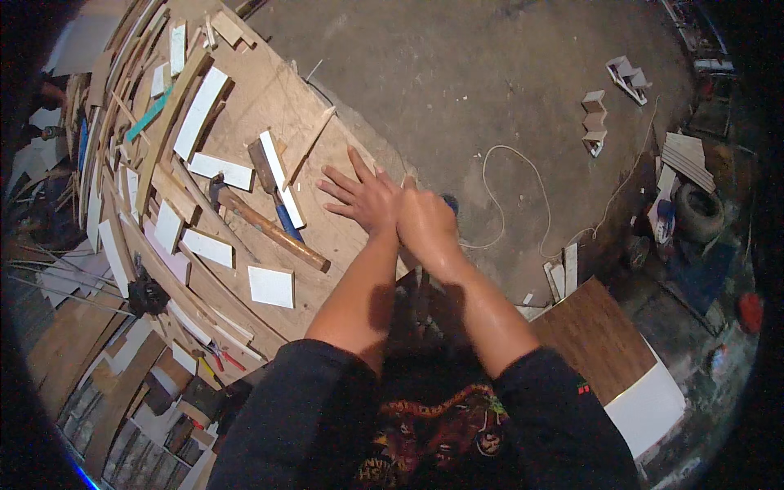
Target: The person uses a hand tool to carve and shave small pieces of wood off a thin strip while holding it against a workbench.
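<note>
My left hand (362, 198) is open, its fingers spread over the plywood surface (322, 200) near the edge. Right beside it my right hand (428, 227) is curled into a fist and touches the left hand's side. What the fist holds, if anything, is hidden. A dark blue thing (450, 202) peeks out past its knuckles; I cannot tell whether it is gripped. Left of my hands lie a chisel with a blue handle (287, 222), a white strip (282, 181) and a thin wooden stick (312, 145). A hammer (278, 235) with a wooden handle rests nearer my left forearm.
Small white-faced blocks (271, 287) and long curved wood strips (175, 118) crowd the left side. A thin cord (545, 196) loops across the concrete floor (457, 90). Zigzag pieces (594, 122) stand far right. A brown panel (600, 339) lies at lower right, near a tyre (701, 209).
</note>
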`<state>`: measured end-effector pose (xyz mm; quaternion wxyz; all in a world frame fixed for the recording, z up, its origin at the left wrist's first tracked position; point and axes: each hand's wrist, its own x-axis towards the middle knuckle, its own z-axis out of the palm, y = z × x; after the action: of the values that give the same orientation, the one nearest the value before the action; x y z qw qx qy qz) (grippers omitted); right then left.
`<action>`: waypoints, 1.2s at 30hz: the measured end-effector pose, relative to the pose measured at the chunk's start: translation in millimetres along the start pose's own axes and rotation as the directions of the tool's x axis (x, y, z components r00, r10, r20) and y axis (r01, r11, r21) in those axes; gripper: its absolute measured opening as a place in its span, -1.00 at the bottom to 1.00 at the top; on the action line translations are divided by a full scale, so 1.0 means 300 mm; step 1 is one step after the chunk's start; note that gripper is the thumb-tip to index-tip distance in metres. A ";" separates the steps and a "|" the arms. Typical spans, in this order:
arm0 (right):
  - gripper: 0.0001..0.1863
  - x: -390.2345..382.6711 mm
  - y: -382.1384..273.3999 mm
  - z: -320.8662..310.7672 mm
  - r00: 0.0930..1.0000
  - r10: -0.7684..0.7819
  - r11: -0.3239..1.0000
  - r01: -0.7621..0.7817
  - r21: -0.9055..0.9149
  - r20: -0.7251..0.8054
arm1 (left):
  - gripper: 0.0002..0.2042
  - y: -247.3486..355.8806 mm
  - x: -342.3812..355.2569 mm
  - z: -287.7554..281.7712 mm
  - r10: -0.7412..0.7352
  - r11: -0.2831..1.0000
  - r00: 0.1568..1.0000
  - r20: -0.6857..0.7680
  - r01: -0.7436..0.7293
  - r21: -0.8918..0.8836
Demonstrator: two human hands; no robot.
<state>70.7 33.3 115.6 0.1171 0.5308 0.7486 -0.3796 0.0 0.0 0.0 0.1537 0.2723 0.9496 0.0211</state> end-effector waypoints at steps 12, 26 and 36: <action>-0.52 0.032 0.012 -0.054 0.987 -0.101 0.995 0.101 0.001 0.123 | -0.34 0.031 -0.026 -0.055 -0.042 0.999 0.996 0.078 0.042 0.000; -0.53 -0.012 0.170 0.080 0.989 -0.076 0.941 0.112 0.320 -0.126 | -0.46 -0.033 -0.027 -0.041 0.018 0.958 0.999 -0.037 -0.028 -0.286; -0.54 -0.217 0.018 -0.120 0.814 -0.397 0.773 0.546 0.324 -0.425 | -0.51 -0.142 -0.113 -0.378 0.340 0.213 0.899 0.275 0.211 -0.954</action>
<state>110.1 13.1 175.5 -0.2318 0.3911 0.7642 -0.4575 -28.9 -49.2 112.2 0.4933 0.1530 0.6506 0.5568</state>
